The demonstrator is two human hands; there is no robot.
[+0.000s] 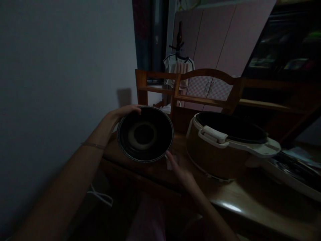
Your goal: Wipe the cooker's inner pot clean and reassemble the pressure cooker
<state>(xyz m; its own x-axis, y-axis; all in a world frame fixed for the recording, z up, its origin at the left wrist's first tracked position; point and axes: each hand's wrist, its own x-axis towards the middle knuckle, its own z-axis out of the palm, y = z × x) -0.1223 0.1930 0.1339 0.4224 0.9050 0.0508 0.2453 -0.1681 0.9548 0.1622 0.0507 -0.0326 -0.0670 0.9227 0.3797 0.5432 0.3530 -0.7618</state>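
Observation:
A round dark inner pot [145,134] with a pale ring on its bottom is tilted so that its inside faces me. My left hand [129,110] grips its upper left rim, thumb over the edge. At the lower right rim my right hand [175,165] is closed, with its fingers partly behind the pot. A small white cloth or tissue [169,163] shows at the right hand's fingers. To the right stands a wide cooker [213,157] with a pale rim, a front handle and a dark interior, its lid not on it.
The cooker stands on a glossy wooden desk [250,197] with a wooden shelf frame [210,73] at its back. A long pale-edged object [288,175] lies at the right. The wall [62,67] is close on the left. A white cord [101,197] hangs at lower left.

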